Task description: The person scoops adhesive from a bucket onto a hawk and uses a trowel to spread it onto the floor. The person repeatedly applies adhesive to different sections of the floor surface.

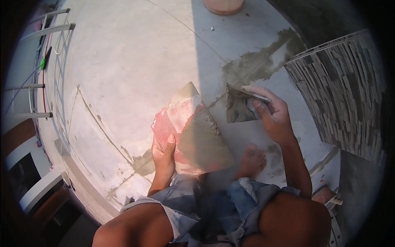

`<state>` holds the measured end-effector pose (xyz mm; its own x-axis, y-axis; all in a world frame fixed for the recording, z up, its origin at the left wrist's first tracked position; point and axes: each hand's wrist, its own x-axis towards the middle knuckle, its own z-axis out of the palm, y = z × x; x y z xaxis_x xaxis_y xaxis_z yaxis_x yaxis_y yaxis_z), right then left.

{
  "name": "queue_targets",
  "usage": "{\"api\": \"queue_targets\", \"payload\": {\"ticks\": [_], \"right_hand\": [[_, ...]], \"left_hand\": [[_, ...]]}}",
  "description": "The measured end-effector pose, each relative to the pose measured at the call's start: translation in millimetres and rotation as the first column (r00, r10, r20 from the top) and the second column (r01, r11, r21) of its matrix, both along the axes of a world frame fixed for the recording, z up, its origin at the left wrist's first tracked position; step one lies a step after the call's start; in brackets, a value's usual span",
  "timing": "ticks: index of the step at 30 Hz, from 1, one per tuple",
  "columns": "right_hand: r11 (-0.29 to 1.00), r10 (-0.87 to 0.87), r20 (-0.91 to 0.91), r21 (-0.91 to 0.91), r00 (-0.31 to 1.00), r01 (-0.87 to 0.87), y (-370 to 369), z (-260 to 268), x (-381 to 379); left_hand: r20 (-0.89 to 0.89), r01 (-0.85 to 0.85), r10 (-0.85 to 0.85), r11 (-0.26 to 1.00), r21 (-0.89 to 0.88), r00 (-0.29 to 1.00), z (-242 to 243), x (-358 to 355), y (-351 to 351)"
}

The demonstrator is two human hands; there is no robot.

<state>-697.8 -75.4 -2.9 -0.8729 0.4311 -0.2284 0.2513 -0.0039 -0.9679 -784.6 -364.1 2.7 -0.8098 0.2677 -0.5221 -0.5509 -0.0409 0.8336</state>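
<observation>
In front of my knees, my left hand [163,152] grips the left edge of a flat, pinkish-red tile piece [166,126]. The thumb lies on its upper face and the other fingers are mostly hidden beneath. Wet grey mortar [205,142] covers the tile's right part, up to its pointed corners. To the right and apart from it, my right hand [274,114] pinches a thin, stiff scraper-like plate [262,98]. Grey mortar [236,106] coats the plate's left side; its exact kind cannot be told.
A panel with a stacked-stone pattern [333,92] rises at right. Grey mortar smears [256,64] mark the pale floor [132,61]. Metal bars [46,32] and a cable [63,40] line the left. A round pinkish base [223,6] stands ahead. My bare foot [251,160] rests below the plate.
</observation>
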Motion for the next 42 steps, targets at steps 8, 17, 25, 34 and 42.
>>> {"api": "queue_targets", "payload": {"ticks": [8,17,25,34,42], "right_hand": [[0.944,0.09,-0.278,0.329,0.956,0.007,-32.6,7.1,43.0],[0.859,0.241,-0.341,0.511,0.908,-0.036,-76.1,-6.8,59.7],[0.672,0.294,-0.144,0.734,0.945,-0.097,-58.1,-34.1,103.5],[0.744,-0.021,-0.116,0.661,0.993,0.093,-45.5,29.1,109.3],[0.843,-0.159,-0.056,0.512,0.986,0.165,-89.8,44.2,162.1]], "left_hand": [[-0.005,0.045,-0.045,0.999,0.001,0.999,0.9,-2.5,2.2],[0.062,0.087,-0.09,0.995,0.05,0.994,-10.3,0.5,-4.7],[0.069,0.142,-0.146,0.988,0.068,0.987,-19.8,1.0,-5.2],[0.016,0.223,-0.228,0.961,0.165,0.973,-19.4,-3.5,42.7],[0.024,0.384,-0.397,0.899,0.21,0.917,-37.0,-5.3,70.2]]}}
